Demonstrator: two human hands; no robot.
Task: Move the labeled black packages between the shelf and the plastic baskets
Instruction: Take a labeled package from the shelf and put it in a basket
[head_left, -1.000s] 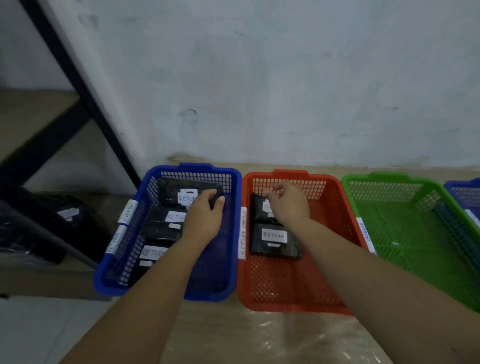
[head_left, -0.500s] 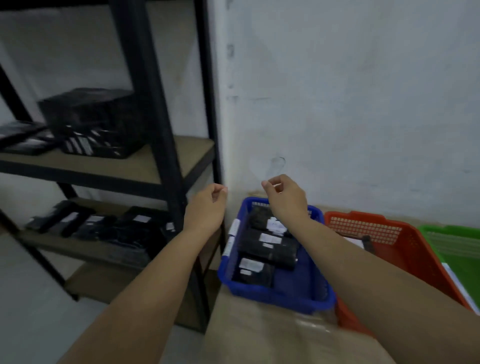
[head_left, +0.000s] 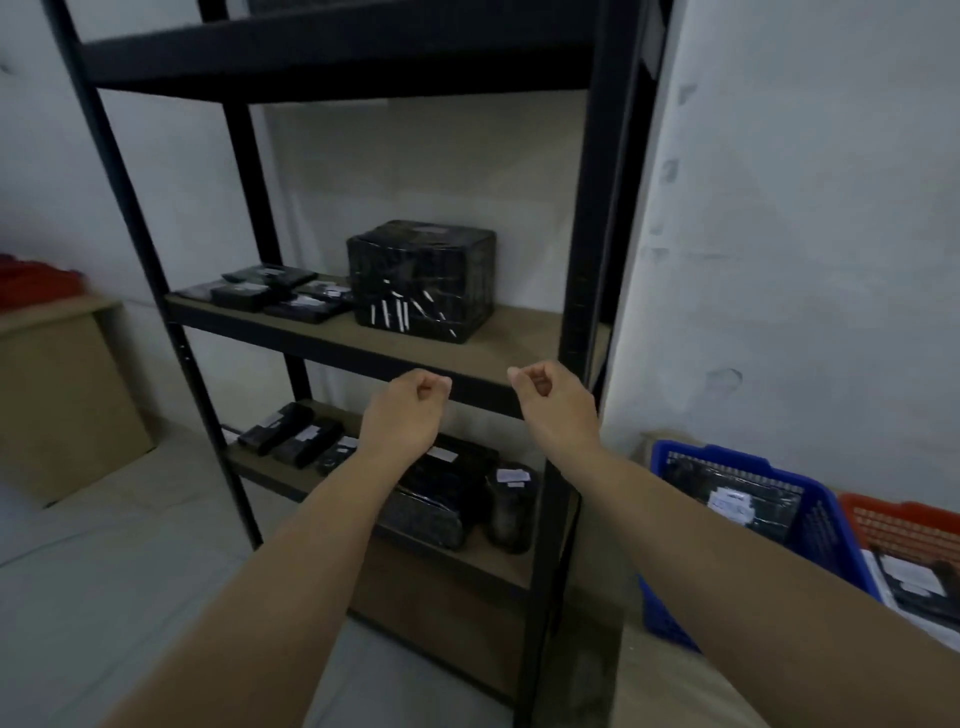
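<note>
A black metal shelf (head_left: 519, 338) stands ahead of me. Its middle board carries a big black wrapped box (head_left: 421, 280) and several flat black labeled packages (head_left: 275, 293). More labeled packages (head_left: 301, 439) and two bulkier black ones (head_left: 447, 499) lie on the lower board. My left hand (head_left: 408, 410) and my right hand (head_left: 553, 402) hover in front of the middle board's edge, fingers curled, holding nothing. At the lower right, the blue basket (head_left: 831, 530) holds labeled packages (head_left: 727, 493). The orange basket (head_left: 909, 519) sits beside it.
The shelf's right upright (head_left: 587, 260) rises just behind my right hand. A white wall (head_left: 805, 260) backs the baskets. A cardboard box (head_left: 62, 395) with something red (head_left: 36, 280) on top stands at the far left on a pale floor (head_left: 130, 571).
My view has swung left from the baskets to the shelf. Both hands left the packages in the blue and orange baskets, rose empty and now hover at the shelf.
</note>
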